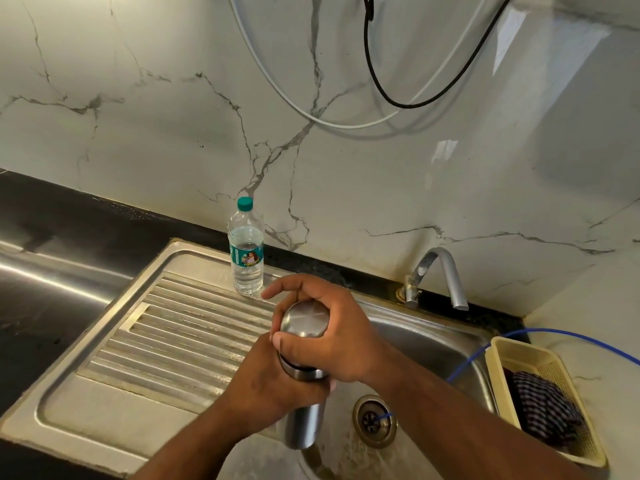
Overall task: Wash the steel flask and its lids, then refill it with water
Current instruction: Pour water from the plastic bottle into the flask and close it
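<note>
The steel flask is held upright over the left edge of the sink basin. My left hand is wrapped around its body from the left. My right hand grips the steel outer lid on top of the flask, fingers curled around it. A thin gap shows between lid and body. The flask's middle is hidden by my hands. The steel tap stands behind the basin, and no water runs from it.
A clear plastic water bottle with a green cap stands at the back of the ribbed drainboard. A cream basket holding a checked cloth sits at the right. A blue tube runs into the drain.
</note>
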A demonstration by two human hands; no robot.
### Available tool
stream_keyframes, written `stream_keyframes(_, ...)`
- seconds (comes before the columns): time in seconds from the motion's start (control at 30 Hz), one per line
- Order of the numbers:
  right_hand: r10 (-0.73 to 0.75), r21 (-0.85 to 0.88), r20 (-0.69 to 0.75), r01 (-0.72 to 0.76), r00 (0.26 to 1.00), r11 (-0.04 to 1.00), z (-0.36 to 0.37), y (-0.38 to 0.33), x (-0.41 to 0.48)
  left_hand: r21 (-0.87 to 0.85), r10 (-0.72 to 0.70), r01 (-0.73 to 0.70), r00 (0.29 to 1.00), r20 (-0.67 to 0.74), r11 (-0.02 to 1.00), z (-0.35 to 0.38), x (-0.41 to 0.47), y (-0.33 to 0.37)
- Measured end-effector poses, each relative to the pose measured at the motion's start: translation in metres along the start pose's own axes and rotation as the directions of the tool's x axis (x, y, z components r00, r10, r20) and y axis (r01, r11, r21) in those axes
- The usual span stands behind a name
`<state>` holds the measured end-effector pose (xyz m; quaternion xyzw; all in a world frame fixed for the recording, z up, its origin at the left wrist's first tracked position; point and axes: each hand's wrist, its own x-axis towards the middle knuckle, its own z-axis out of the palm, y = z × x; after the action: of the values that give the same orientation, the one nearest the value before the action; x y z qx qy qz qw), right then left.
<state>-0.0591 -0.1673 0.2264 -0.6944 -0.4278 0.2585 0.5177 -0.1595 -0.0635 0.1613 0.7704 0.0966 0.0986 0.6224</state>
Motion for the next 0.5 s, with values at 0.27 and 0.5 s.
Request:
stream_keyframes(0.27, -0.018, -0.068, -0.257, 0.001, 0.966, 0.998, 0.010, 0.024, 0.007, -0.029, 0.013, -0.024, 0.948, -0.319, 0.999, 0.038, 0.010, -0.018)
stream_keyframes(0.5, -0.025, -0.094, -0.304, -0.004, 0.952, 0.996, 0.015, 0.058, -0.003, 0.047, -0.005, 0.017, 0.970, -0.241, 0.999, 0.036, 0.020, -0.040)
